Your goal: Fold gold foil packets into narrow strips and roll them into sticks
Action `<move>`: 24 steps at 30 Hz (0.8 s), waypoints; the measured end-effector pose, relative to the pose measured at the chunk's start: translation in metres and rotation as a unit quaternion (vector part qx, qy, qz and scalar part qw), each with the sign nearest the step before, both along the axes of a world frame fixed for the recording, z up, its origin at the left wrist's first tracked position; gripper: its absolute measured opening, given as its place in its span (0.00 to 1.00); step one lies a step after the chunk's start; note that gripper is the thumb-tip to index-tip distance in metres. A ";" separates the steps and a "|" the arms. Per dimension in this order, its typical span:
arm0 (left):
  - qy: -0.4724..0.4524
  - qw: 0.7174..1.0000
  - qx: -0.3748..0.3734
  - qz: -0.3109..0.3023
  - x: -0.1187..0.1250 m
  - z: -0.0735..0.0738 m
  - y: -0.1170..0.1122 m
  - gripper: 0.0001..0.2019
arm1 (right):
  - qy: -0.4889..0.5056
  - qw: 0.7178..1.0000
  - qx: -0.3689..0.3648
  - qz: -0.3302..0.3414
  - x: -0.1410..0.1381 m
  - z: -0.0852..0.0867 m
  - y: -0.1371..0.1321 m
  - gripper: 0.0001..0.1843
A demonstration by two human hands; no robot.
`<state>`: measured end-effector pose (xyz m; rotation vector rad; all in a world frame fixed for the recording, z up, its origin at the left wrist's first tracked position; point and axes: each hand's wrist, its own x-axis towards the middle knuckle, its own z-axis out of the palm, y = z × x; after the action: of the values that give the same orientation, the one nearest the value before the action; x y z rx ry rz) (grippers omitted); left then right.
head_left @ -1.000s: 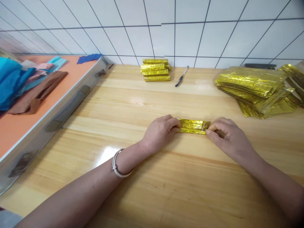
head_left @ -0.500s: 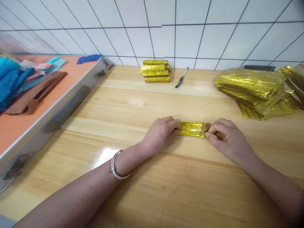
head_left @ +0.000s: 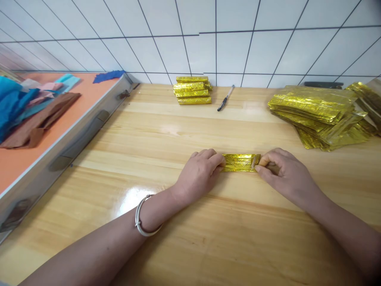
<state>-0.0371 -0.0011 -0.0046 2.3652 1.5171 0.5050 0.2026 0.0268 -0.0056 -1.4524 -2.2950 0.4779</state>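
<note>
A gold strip (head_left: 239,162) lies on the table (head_left: 208,242), long from nine to three o'clock. The left hand (head_left: 200,171) pinches its nine o'clock end; the right hand (head_left: 285,174), just as near, pinches three.

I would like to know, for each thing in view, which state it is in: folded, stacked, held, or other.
Gold strip: folded narrow, held at both ends.
Left hand: closed on the strip's left end.
Right hand: pinching its right end.
Bangle: worn.
Gold bundles: piled together.
Pen: lying; cap unclear.
Gold sheets: unevenly stacked, overlapping.
Brown piece: folded, creased.
Blue pieces: heaped, crumpled.
</note>
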 end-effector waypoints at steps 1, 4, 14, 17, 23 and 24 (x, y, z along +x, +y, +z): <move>0.001 1.000 0.010 -0.004 0.000 -0.001 -0.001 0.07 | 0.000 1.000 -0.003 -0.002 0.000 0.000 0.001 0.04; 0.017 0.998 0.047 -0.036 0.001 -0.002 -0.004 0.08 | -0.004 1.000 -0.011 0.002 0.002 0.000 0.003 0.05; 0.204 0.961 0.094 -0.163 0.013 0.009 -0.016 0.13 | 0.006 1.000 -0.025 0.016 0.006 -0.005 0.007 0.06; 0.229 0.957 0.095 -0.150 0.017 0.011 -0.019 0.13 | -0.008 1.000 -0.020 0.006 0.004 -0.002 0.006 0.06; 0.250 0.946 0.098 -0.180 0.019 0.015 -0.022 0.13 | -0.045 0.999 -0.001 -0.006 0.000 0.002 0.005 0.06; 0.253 0.945 0.098 -0.183 0.019 0.014 -0.021 0.11 | -0.046 0.999 0.004 -0.003 0.000 0.001 0.005 0.06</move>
<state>-0.0178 -0.0224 0.0098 3.0089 1.1859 -0.0539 0.2030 0.0314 -0.0047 -1.5062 -2.3604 0.4089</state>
